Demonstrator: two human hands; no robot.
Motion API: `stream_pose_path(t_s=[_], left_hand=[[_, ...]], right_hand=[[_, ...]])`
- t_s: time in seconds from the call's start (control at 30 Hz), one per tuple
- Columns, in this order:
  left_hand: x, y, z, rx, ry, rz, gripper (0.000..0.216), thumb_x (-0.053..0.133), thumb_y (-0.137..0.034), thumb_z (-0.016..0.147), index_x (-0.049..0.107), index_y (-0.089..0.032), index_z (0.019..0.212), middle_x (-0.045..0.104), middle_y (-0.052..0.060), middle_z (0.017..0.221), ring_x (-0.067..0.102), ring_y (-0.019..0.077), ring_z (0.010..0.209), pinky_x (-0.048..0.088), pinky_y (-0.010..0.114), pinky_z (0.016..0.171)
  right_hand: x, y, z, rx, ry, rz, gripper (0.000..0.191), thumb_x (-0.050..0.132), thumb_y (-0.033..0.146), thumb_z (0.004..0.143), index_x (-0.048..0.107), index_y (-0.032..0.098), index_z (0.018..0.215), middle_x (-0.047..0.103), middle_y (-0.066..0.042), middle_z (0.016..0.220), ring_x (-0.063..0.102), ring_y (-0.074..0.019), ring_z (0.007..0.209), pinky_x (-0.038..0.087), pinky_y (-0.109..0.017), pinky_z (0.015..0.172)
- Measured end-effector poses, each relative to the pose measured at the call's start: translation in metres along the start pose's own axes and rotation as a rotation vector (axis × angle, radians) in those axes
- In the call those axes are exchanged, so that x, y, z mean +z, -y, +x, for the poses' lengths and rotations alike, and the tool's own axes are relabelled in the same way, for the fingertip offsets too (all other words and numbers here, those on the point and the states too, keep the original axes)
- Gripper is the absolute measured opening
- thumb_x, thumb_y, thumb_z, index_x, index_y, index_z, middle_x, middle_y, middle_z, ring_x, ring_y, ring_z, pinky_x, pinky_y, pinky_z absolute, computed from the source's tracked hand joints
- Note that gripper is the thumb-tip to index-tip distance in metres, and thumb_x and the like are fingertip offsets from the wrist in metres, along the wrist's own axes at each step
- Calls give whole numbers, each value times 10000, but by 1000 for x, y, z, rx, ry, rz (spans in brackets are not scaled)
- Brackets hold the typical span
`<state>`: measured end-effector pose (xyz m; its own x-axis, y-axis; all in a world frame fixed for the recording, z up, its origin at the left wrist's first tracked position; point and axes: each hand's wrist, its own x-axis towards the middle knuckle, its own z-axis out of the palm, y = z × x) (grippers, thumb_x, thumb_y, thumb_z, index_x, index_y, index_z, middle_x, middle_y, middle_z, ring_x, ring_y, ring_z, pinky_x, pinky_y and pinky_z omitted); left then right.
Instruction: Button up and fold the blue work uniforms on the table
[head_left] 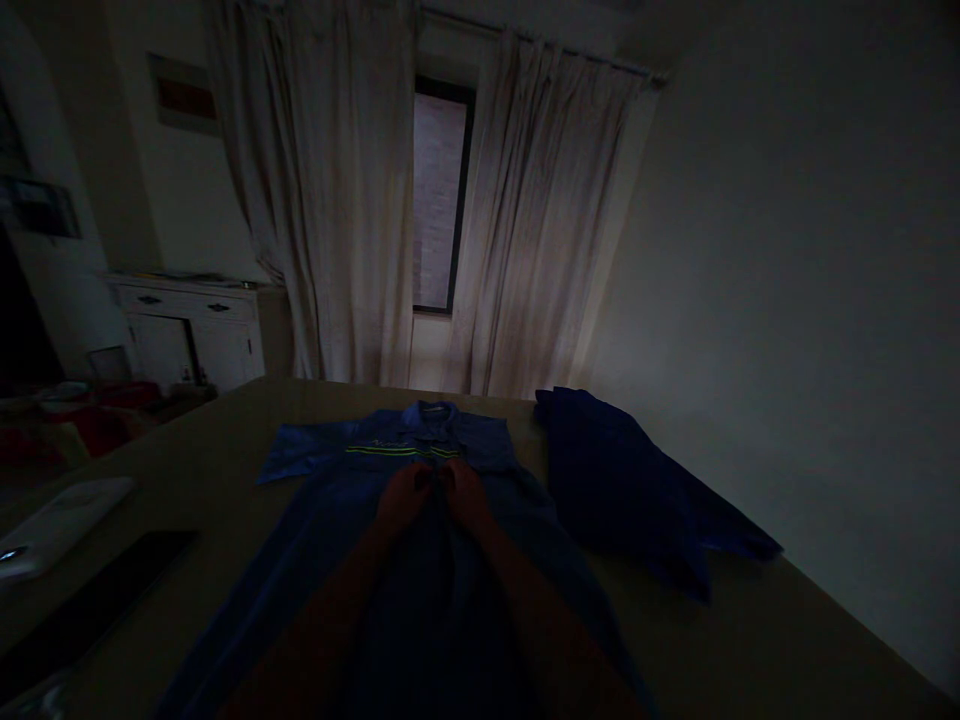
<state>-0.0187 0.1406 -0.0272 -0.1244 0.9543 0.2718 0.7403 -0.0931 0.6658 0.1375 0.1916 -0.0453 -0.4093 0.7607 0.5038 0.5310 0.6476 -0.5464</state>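
A blue short-sleeved shirt (pixel 480 545) with thin yellow-green stripes across the chest lies spread face up, its collar at the far end. My left hand (pixel 405 492) and my right hand (pixel 463 490) meet at the front opening, just below the stripes. Both have their fingers closed in a pinch on the two edges of the shirt's front. Dim light hides the fingertips, and I cannot make out a button between them. Below the hands the front opening shows as a dark line.
The shirt rests on a table (pixel 225 420). To its right a dark blue garment (pixel 615 480) lies bunched near the wall. On the left are a long black flat object (pixel 105 590) and a white device (pixel 67 520). Curtains (pixel 337 200) and a white cabinet (pixel 202 325) stand beyond.
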Motion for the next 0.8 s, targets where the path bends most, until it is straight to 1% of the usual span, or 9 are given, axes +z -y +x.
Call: stream_pose_path(t_s=[0.13,0.33,0.47,0.57,0.67,0.8], left_hand=[[-1,0,-1,-2,12,26,179,562,-95,901,684,-203,975,745,30,1005,682,177,943,472,261,852],[0,0,-2,2,17,58,185,548,-98,908,659,-206,1009,731,35,1012,672,187,955,459,267,847],[-1,0,-3,20,20,56,176,510,-119,942,651,-209,994,734,42,1010,679,191,948,459,275,838],[-2,-2,-4,59,23,50,187,483,-122,962,644,-212,993,730,43,1023,677,188,957,455,279,852],[-1,-3,-4,83,13,50,202,473,-97,955,637,-211,981,722,50,1037,668,195,999,447,287,887],[-1,-2,-3,84,-7,38,194,478,-77,933,627,-198,959,718,58,981,675,204,955,450,291,858]], right_hand=[[0,-2,0,-22,8,11,121,512,171,952,627,201,969,684,-73,999,632,-219,960,465,-319,856],[-3,0,0,-44,31,16,95,540,194,962,634,187,958,691,-78,981,640,-222,934,468,-323,843],[-5,2,0,-31,23,18,147,498,210,998,642,192,973,708,-79,1002,654,-215,966,469,-314,870],[-7,3,-1,1,4,12,187,465,232,1018,647,190,1022,724,-84,1011,670,-216,954,477,-311,851],[-9,6,-1,16,3,2,161,516,237,989,668,192,1015,736,-77,980,679,-216,909,484,-305,818],[-10,9,-2,3,19,-2,131,593,199,922,703,200,992,747,-60,986,680,-205,915,484,-291,833]])
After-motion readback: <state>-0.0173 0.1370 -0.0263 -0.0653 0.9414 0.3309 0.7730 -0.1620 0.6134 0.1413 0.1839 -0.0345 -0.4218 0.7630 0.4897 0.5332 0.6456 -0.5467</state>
